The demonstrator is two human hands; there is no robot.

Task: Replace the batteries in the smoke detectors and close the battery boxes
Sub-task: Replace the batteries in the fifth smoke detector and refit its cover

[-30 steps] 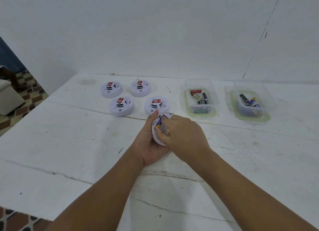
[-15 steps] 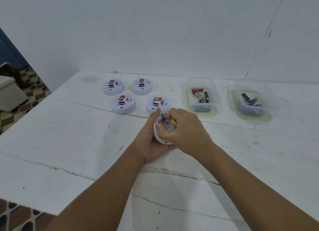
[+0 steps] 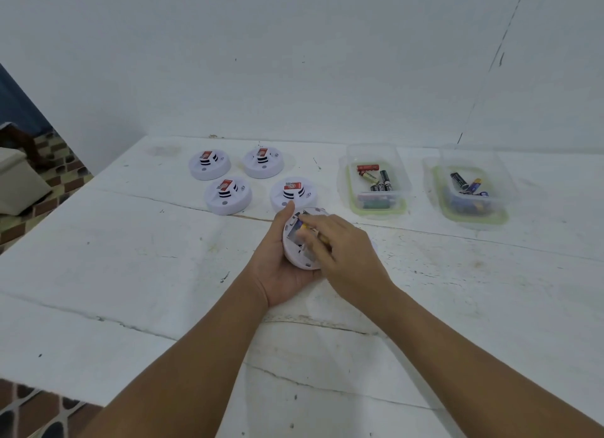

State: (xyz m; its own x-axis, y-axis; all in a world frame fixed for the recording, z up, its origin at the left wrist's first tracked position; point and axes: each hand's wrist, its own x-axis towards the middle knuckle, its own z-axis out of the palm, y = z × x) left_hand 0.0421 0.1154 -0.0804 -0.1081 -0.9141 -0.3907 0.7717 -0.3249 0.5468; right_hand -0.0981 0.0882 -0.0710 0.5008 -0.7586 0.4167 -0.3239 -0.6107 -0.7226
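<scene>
My left hand (image 3: 281,267) grips a white round smoke detector (image 3: 299,253), turned so its open battery box faces me. My right hand (image 3: 346,251) lies over the box and pinches a blue and yellow battery (image 3: 300,225) at its upper end. Several more white smoke detectors with red labels, such as the nearest one (image 3: 293,194), sit face up on the table behind my hands. Two clear plastic tubs hold loose batteries: the left tub (image 3: 374,179) and the right tub (image 3: 470,187).
The white, cracked table (image 3: 130,274) runs to a white wall at the back. Its left edge drops to a patterned tile floor, where a pale box-like object (image 3: 19,182) stands.
My right hand has shifted over the battery box and its fingers have stretched out more, uncovering the left part of the compartment. The camera has moved closer.
</scene>
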